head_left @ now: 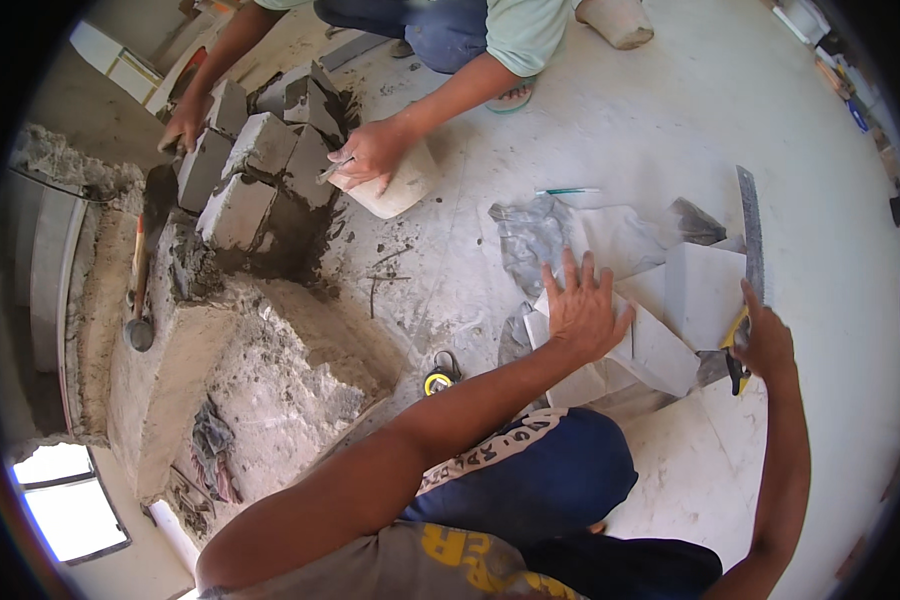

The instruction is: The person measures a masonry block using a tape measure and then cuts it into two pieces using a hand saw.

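Observation:
My right hand [768,346] grips the yellow-and-black handle of a handsaw [752,225]. Its long toothed blade points away from me, along the right side of a pale block [705,290]. My left hand [587,318] lies with fingers spread on other pale block pieces [660,348], left of that block. Crumpled grey plastic sheeting [530,240] lies beyond and partly under the pieces. A green-and-white pen or marker [568,190] rests on the floor farther off.
A co-worker squats at the far side, one hand [375,155] on a whitish bucket [395,190], the other at stacked, mortared blocks [238,205]. A tape measure [440,376] lies near my left forearm. A hammer [139,325] leans by the broken concrete ledge [290,350].

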Available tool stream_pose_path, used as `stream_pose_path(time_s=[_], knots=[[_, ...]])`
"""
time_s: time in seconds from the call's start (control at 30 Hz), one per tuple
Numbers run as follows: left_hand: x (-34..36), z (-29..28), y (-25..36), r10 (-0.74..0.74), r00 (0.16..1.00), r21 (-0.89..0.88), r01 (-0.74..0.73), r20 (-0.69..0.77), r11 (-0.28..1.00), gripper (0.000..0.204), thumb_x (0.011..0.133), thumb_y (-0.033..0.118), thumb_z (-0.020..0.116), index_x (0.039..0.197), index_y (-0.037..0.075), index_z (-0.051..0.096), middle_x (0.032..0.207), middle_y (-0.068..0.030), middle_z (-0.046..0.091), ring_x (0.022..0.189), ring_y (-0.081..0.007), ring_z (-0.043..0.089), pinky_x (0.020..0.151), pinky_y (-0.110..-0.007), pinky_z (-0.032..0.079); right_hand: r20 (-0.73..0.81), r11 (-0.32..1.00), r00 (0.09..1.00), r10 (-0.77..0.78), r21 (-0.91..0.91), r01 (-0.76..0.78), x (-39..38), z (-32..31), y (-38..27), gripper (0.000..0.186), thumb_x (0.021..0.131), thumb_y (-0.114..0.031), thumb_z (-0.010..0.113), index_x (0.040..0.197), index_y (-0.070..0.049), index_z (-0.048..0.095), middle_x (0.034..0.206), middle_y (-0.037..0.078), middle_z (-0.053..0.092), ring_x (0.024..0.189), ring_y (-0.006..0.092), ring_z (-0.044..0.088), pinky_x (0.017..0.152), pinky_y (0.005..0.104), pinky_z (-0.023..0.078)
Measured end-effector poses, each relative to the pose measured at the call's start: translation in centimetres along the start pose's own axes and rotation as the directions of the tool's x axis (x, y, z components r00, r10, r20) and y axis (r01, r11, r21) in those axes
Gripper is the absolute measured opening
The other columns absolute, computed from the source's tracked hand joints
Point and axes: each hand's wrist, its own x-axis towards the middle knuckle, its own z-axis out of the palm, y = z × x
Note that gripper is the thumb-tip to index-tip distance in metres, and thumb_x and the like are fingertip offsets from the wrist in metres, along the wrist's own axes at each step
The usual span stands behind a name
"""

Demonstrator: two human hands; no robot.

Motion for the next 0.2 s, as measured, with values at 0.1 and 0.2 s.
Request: stream_pose_path(time_s=[0.1, 0.2], knots=[[-0.4, -2.0, -0.9, 0.140, 0.981, 0.032, -0.146, 0.135, 0.989, 0.092, 0.098, 0.075, 0.056, 0.161, 0.008, 0.050, 0.167, -0.0242, 0.039, 0.163, -0.0530, 0.011, 0.125, -0.079, 0.001, -0.106, 0.989, 0.984, -0.146, -0.036, 0.143, 2.5, -2.2, -0.4, 0.121, 0.077, -0.021, 0.094, 0.173, -0.025, 0.021, 0.125, 0.018, 0.071, 0.119, 0.0374, 0.070, 0.101, 0.0536, 0.057], [0.1, -4.7, -2.9, 0.308, 0.883, 0.125, -0.372, 0.355, 0.920, 0.102, 0.094, 0.082, 0.055, 0.169, 0.014, 0.040, 0.171, -0.0237, 0.034, 0.165, -0.0519, 0.007, 0.126, -0.078, -0.004, -0.003, 0.963, 0.963, -0.270, -0.021, 0.270, 4.7, -5.1, -4.0, 0.117, 0.081, -0.023, 0.092, 0.173, -0.022, 0.020, 0.134, 0.020, 0.070, 0.122, 0.0367, 0.070, 0.104, 0.0548, 0.055]])
